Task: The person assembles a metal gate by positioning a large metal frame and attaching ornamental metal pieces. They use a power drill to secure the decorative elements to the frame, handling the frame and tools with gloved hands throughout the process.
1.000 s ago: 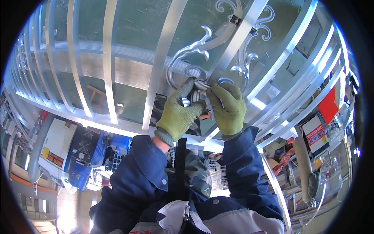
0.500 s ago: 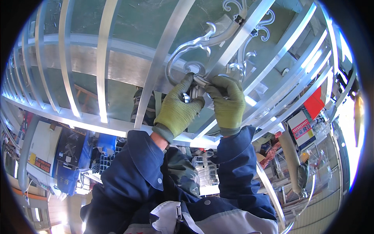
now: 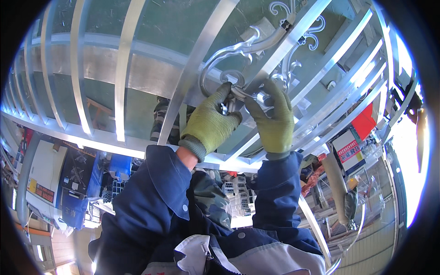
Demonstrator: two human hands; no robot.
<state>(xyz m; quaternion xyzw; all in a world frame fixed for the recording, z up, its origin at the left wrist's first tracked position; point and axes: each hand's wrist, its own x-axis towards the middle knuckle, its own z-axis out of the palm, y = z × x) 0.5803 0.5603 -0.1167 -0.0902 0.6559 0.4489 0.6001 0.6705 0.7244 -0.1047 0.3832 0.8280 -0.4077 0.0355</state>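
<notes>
Both my hands wear olive-yellow knitted gloves and meet around a diagonal silver square bar (image 3: 286, 41) of a metal railing. My left hand (image 3: 211, 123) is closed on the lower end of a silver scroll ornament (image 3: 229, 50), which curls up along the bar's left side. On the bar's other side, my right hand (image 3: 273, 118) has its thumb and fingers around a small shiny silver part (image 3: 262, 97); its exact shape is partly hidden. A second silver scroll (image 3: 288, 62) runs just above that hand, right of the bar.
Parallel silver bars (image 3: 126, 64) of the railing spread left and right, joined by a rail (image 3: 114, 144) near my body. Beyond lies a green floor (image 3: 174, 23). Blue bins (image 3: 121, 167) stand left; a red sheet (image 3: 364, 121) and a tan roll (image 3: 337, 188) are right.
My right fingers have spread and reached farther up beside the bar, with the silver part now showing between them. My left hand keeps its hold. The view has shifted slightly.
</notes>
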